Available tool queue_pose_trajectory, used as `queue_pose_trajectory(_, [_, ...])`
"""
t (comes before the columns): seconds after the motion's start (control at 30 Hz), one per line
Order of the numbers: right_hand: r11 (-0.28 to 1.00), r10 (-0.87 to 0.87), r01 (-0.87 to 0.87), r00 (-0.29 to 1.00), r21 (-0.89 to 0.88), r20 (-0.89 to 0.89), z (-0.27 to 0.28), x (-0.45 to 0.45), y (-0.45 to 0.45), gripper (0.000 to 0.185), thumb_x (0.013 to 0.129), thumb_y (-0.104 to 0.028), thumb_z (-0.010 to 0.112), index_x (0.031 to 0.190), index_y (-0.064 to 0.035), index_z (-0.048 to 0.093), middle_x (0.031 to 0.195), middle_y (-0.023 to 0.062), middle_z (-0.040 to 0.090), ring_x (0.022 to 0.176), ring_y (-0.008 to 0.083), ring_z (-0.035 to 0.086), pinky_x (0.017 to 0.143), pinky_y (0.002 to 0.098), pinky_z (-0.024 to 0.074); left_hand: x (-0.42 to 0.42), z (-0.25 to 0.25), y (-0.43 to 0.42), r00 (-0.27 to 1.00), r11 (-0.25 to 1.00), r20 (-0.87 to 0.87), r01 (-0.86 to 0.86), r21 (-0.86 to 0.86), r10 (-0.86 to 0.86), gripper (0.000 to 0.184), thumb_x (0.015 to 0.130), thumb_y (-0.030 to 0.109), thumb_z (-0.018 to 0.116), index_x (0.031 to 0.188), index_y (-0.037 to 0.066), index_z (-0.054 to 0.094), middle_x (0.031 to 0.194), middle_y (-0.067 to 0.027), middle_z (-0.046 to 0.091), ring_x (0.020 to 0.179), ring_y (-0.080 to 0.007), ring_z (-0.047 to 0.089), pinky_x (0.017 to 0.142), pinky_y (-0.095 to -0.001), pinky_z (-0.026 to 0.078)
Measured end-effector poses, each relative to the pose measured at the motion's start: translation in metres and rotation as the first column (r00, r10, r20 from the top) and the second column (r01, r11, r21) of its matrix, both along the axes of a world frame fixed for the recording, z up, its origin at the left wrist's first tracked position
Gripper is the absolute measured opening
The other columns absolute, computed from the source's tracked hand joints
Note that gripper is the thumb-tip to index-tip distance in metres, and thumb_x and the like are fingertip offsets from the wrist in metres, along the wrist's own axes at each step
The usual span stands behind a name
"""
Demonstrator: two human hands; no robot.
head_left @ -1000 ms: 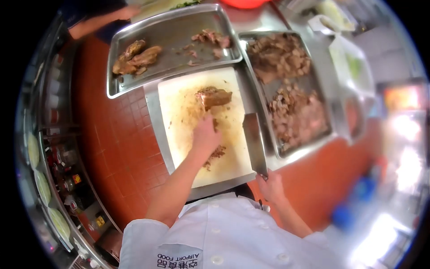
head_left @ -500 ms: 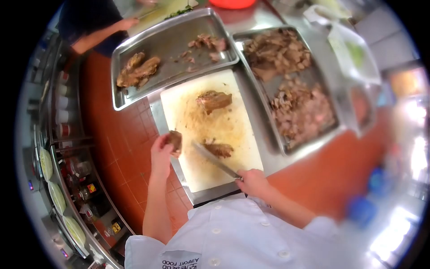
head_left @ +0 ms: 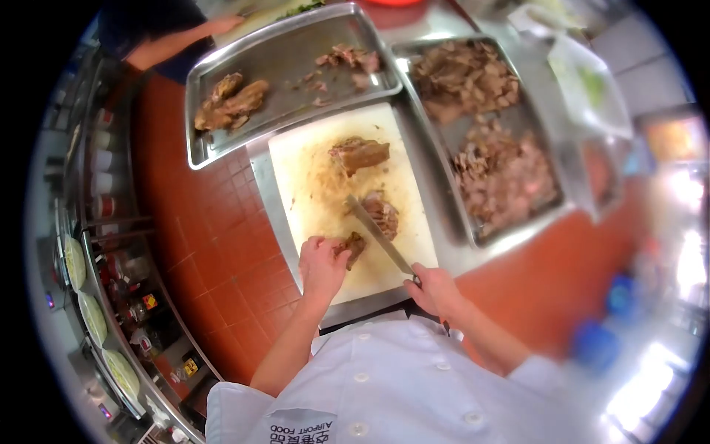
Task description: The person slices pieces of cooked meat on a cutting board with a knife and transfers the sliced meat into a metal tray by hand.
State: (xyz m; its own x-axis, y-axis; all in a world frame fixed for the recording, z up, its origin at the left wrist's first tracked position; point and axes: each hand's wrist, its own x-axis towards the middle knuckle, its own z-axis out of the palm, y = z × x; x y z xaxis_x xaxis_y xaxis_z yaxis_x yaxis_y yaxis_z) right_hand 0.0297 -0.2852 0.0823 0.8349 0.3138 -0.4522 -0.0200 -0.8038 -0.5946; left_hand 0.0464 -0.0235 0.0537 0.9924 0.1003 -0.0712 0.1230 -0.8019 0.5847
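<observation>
My left hand is closed around a small piece of brown cooked meat, low over the left side of the white cutting board. In my right hand is the handle of a knife, its blade pointing up and to the left across the board. Just right of the blade lies sliced cooked meat. A larger chunk of meat rests farther up the board, apart from both hands.
A metal tray beyond the board holds meat chunks and scraps. On the right, another metal tray is filled with cut meat. At the upper left, a co-worker's arm reaches toward another board with greens. Shelves line the left.
My left hand has moved right, bringing its meat piece from the board's left edge onto the board. The knife has shifted slightly right, and the nearer meat now sits farther up, on the blade's right.
</observation>
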Motion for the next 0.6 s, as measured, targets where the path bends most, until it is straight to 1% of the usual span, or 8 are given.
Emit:
queue_pose_trajectory(0.03, [1.0,0.005,-0.005,1.0,-0.002,0.02,0.001,0.0,0.001,0.023,0.094,-0.025,0.067,0.094,-0.0031,0.061,0.075,0.021,0.07,0.074,0.0458,0.068,0.069,0.0553,0.054,0.0,-0.001,0.001,0.998,1.0,0.051,-0.018,-0.018,0.019,0.024,0.081,0.005,0.079,0.105,0.004,0.075,0.106,-0.0148,0.068,0.1,-0.0371,0.064,0.086,-0.0429,0.056])
queue_pose_trajectory(0.13, [1.0,0.025,-0.026,0.996,0.0,0.089,0.017,-0.001,0.004,0.019,0.094,-0.022,0.066,0.094,-0.0038,0.061,0.073,0.0179,0.07,0.067,0.0431,0.067,0.064,0.0538,0.0539,0.0,-0.009,0.005,0.976,0.978,0.178,0.15,-0.147,-0.123,0.022,0.079,0.002,0.08,0.1,0.003,0.073,0.105,-0.0138,0.068,0.099,-0.0369,0.064,0.084,-0.0428,0.056])
queue_pose_trajectory(0.2, [0.999,0.043,-0.047,0.986,0.02,0.16,0.025,0.001,0.015,0.018,0.093,-0.021,0.066,0.093,-0.0043,0.06,0.072,0.0159,0.069,0.063,0.0408,0.067,0.061,0.0528,0.0536,0.001,-0.021,0.003,0.955,0.959,0.233,0.227,-0.17,-0.185,0.02,0.078,0.0,0.078,0.096,0.004,0.071,0.104,-0.0135,0.067,0.097,-0.0368,0.063,0.084,-0.0441,0.055])
queue_pose_trajectory(0.23, [0.997,0.069,-0.072,0.983,0.011,0.168,0.022,0.004,0.02,0.017,0.092,-0.02,0.066,0.092,-0.0046,0.06,0.071,0.0152,0.069,0.063,0.0398,0.067,0.06,0.0522,0.0535,0.002,-0.026,0.003,0.94,0.947,0.263,0.268,-0.179,-0.216,0.019,0.077,0.0,0.077,0.094,0.004,0.07,0.103,-0.0133,0.066,0.096,-0.0368,0.062,0.083,-0.0448,0.054])
queue_pose_trajectory(0.3, [0.993,0.12,-0.121,0.976,-0.009,0.18,0.012,0.006,0.027,0.015,0.091,-0.019,0.066,0.091,-0.005,0.06,0.069,0.0138,0.068,0.061,0.0377,0.067,0.059,0.051,0.0532,0.002,-0.033,0.001,0.951,0.945,0.237,0.248,-0.213,-0.197,0.02,0.077,-0.001,0.076,0.095,0.004,0.07,0.103,-0.0131,0.067,0.096,-0.0367,0.062,0.084,-0.0453,0.054])
queue_pose_trajectory(0.37, [0.99,0.139,-0.132,0.976,-0.05,0.168,0.01,0.005,0.028,0.014,0.092,-0.018,0.065,0.094,-0.0055,0.061,0.068,0.0147,0.068,0.063,0.0391,0.067,0.06,0.0514,0.053,0.003,-0.035,0.001,0.957,0.947,0.226,0.23,-0.223,-0.18,0.02,0.077,-0.001,0.076,0.096,0.004,0.07,0.103,-0.013,0.067,0.097,-0.0369,0.062,0.084,-0.0455,0.054])
queue_pose_trajectory(0.5, [0.987,0.152,-0.14,0.976,-0.085,0.158,0.021,-0.001,0.029,0.01,0.093,-0.016,0.063,0.096,-0.006,0.061,0.068,0.0152,0.068,0.062,0.0391,0.067,0.059,0.0512,0.0528,0.004,-0.031,-0.001,0.968,0.949,0.194,0.203,-0.241,-0.158,0.02,0.077,-0.002,0.075,0.096,0.003,0.069,0.103,-0.0136,0.067,0.097,-0.0372,0.062,0.084,-0.0455,0.054])
queue_pose_trajectory(0.6, [0.971,0.192,-0.177,0.978,-0.161,0.077,0.005,0.008,0.046,0.01,0.093,-0.015,0.061,0.096,-0.0058,0.061,0.069,0.0162,0.068,0.064,0.0394,0.067,0.061,0.0517,0.053,0.006,-0.031,0.001,0.966,0.943,0.195,0.218,-0.25,-0.172,0.02,0.077,-0.002,0.075,0.096,0.002,0.069,0.103,-0.0142,0.066,0.097,-0.0371,0.062,0.084,-0.0456,0.054])
